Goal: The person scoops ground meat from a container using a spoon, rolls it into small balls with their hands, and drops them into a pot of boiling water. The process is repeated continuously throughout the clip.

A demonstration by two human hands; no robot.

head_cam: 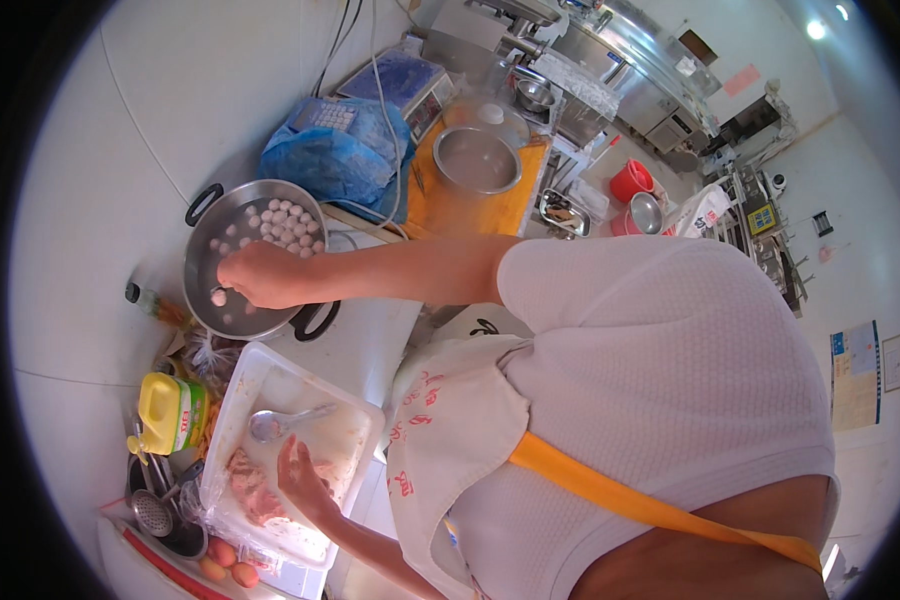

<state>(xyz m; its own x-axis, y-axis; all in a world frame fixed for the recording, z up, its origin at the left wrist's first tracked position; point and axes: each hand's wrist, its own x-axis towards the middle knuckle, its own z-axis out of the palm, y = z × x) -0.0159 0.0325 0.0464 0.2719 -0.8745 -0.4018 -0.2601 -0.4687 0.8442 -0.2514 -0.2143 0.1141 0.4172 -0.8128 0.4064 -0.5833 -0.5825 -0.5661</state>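
My right hand (259, 275) is over a steel pot (195, 247) of cloudy liquid, its fingers bent down. Right by the fingertips lies one pale meatball (218, 298); whether the fingers touch it cannot be made out. Several more meatballs (289, 225) are grouped on the pot's far side from me. My left hand (300, 472) is above a white plastic tray (371, 424), with its fingers apart and loosely curved. Beside it in the tray is pink minced meat paste (251, 487). A clear spoon (270, 425) rests in the tray, out of both hands.
Along the wall stand a bottle (150, 304), a yellow jug (159, 412) and a perforated ladle (152, 512). Tomatoes (221, 552) lie beyond the tray. Past the pot are a blue plastic bag (322, 161), a scale (397, 79), loose cables and a steel bowl (450, 176) on a wooden board (439, 214).
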